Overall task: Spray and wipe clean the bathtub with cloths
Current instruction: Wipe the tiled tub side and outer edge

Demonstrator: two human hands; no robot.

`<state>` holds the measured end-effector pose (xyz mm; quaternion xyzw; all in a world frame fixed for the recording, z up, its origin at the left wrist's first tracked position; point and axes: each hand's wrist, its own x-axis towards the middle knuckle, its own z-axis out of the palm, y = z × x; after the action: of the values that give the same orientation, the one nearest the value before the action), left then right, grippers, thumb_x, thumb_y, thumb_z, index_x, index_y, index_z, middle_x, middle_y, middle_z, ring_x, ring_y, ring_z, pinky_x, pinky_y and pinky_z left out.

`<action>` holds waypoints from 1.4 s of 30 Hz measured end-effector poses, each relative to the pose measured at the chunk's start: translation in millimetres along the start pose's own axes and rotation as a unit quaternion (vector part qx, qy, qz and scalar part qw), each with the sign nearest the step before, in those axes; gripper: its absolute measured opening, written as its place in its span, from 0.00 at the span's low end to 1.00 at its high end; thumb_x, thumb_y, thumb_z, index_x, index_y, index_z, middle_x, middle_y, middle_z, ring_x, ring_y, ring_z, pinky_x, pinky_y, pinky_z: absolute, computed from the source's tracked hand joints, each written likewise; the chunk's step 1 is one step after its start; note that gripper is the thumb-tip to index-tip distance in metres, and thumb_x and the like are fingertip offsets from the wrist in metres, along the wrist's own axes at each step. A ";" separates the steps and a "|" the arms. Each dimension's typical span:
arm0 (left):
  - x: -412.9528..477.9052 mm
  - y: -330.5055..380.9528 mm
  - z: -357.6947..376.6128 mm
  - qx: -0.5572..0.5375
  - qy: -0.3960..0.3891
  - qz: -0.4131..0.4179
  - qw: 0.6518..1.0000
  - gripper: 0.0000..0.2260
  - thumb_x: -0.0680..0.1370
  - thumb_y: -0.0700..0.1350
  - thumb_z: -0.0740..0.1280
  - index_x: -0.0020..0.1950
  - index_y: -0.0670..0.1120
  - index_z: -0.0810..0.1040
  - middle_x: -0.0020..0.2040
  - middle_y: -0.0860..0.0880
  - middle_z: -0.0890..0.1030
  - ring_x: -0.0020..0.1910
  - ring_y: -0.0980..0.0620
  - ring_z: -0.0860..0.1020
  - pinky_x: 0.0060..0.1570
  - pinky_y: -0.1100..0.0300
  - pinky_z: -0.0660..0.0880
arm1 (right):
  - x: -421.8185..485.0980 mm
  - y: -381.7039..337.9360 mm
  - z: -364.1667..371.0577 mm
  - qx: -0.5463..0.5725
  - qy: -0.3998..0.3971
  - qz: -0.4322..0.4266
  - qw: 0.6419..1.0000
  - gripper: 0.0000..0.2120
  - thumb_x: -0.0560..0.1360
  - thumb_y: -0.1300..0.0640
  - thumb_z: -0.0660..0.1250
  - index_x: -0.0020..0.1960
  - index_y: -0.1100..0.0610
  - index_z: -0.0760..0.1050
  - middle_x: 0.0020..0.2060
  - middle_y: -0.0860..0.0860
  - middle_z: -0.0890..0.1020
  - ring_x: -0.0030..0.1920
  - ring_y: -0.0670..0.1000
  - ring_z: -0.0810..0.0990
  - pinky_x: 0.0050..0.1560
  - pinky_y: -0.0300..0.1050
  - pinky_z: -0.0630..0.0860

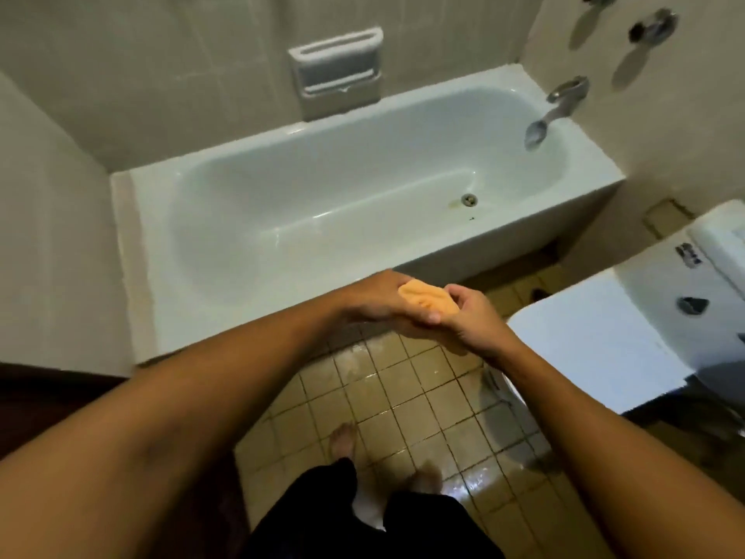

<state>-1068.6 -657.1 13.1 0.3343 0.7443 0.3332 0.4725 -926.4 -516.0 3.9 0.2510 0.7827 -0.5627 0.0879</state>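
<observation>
A white bathtub (141, 244) fills the upper middle of the head view, with its drain (469, 199) near the right end and a small brown stain beside it. Over the tub's front rim, both my hands hold a bunched orange cloth (427, 300). My left hand (379, 300) grips the cloth from the left. My right hand (471, 320) pinches it from the right, fingers curled around it. No spray bottle shows.
A metal spout (558, 110) and taps (653, 28) are on the right wall. A soap holder (336, 66) is set in the back wall. A white toilet (596, 336) stands at the right. My bare feet (342, 441) stand on wet beige floor tiles (403, 417).
</observation>
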 end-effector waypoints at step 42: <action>11.1 -402.3 65.8 -0.690 0.642 -0.035 0.333 0.20 0.87 0.54 0.48 0.59 0.49 0.78 0.55 0.46 0.83 0.53 0.53 0.81 0.48 0.62 0.79 | 243.5 38.4 378.6 -0.454 -0.524 -0.467 0.549 0.27 0.84 0.38 0.47 0.82 0.41 0.50 0.46 0.45 0.77 0.45 0.46 0.77 0.50 0.41 0.71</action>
<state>-1084.8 -859.3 -340.7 -0.4548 0.3330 0.8223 -0.0786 -1171.4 -785.4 -263.4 -0.5624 0.7565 -0.1261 0.3091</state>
